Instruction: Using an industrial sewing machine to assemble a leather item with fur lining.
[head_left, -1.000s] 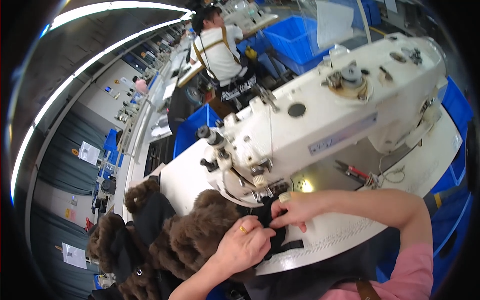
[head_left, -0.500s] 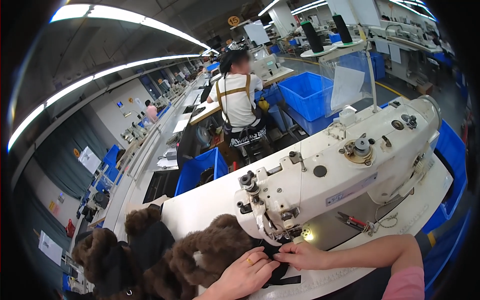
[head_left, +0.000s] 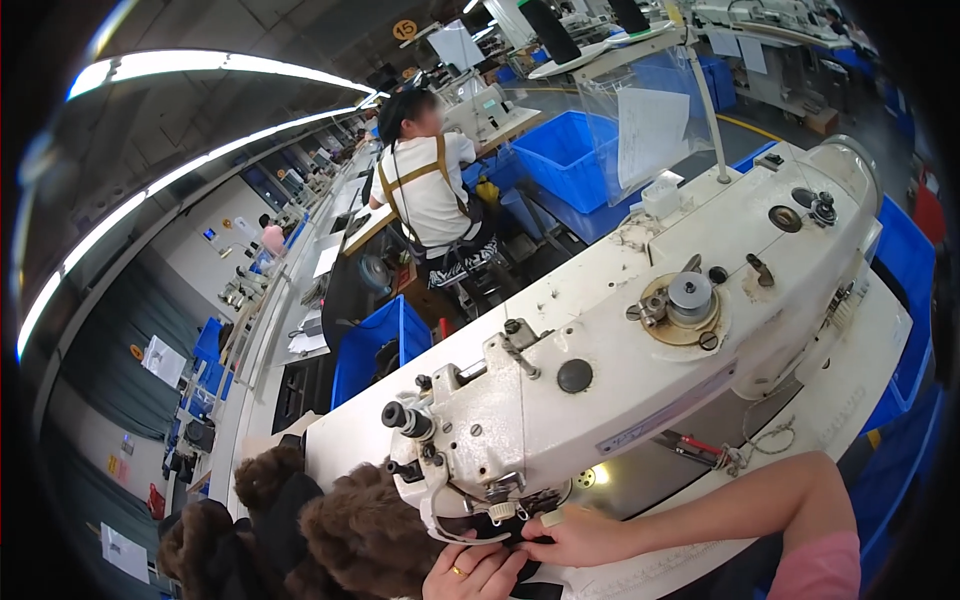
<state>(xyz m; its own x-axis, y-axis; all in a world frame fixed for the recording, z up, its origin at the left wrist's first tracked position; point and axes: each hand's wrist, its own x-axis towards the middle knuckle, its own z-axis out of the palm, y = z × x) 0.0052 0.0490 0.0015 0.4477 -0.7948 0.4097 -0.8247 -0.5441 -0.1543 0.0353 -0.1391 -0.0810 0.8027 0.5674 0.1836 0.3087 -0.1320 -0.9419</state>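
The garment (head_left: 365, 530), of fluffy brown fur and black cloth, lies on the white desk (head_left: 350, 437), reaching the sewing machine (head_left: 600, 400). The left hand (head_left: 472, 574) and right hand (head_left: 575, 538) bend their fingers at the cloth; whether they clamp it, I cannot tell.

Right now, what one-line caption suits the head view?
Left hand and right hand on dark fabric at a white sewing machine, brown fur at left.

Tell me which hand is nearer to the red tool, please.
Right. The right hand lies to the left of the red tool and closer to the person; the left hand is farther left.
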